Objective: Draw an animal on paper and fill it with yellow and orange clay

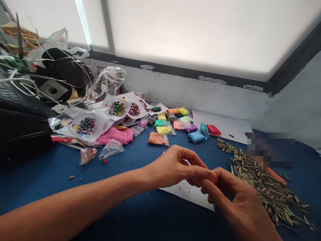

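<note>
In the head view, what seems a small orange piece (213,176) is being pinched by the closed fingers (197,172) of the left hand (173,167) and right hand (237,194), above a drawing sheet (199,200) showing no seeds (263,182) where visible; seemingly finished decorated sheets (132,97) are lying on the counter (140,164).

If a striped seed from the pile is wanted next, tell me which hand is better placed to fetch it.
The right hand, I'd judge: it is right beside the seed pile, while the left hand is farther away, with the right between it and much of the pile.
</note>
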A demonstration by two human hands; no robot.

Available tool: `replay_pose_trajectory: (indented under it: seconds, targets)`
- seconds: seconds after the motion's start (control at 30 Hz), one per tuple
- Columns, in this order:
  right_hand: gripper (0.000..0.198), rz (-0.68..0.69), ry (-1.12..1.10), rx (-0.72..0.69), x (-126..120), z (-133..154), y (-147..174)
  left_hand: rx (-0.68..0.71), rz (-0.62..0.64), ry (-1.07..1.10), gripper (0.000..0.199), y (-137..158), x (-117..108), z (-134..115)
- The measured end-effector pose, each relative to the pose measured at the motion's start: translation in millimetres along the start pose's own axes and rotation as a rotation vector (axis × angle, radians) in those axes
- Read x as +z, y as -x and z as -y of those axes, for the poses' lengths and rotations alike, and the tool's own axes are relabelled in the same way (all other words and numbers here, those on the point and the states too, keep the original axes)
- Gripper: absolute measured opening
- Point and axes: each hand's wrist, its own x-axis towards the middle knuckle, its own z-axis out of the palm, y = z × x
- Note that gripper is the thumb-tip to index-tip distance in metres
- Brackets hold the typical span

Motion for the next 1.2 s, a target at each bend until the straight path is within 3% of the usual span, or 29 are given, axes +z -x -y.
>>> replay_pose_trajectory:
  seconds: [0.37,0.63,0.87,1.03,1.2]
  targets:
    - [0.027,-0.007,-0.006,-0.025,0,0,1,-0.099,-0.053,0.107,0.026,-1,-1,-4]
    - [0.033,-0.034,-0.035,0.04,0,-1,1,-0.076,-0.031,0.094,0.031,-1,-3,-3]
    - [0.037,-0.05,0.02,0.056,-3,-3,2,-0.03,-0.03,0.174,0.048,-5,-4,9]
    - [0.032,-0.126,-0.009,0.082,-2,-3,1,0.018,-0.056,0.094,0.043,-4,2,14]
    - [0.023,-0.141,-0.114,0.047,1,-1,-1,-0.032,-0.105,-0.033,0.045,2,7,7]
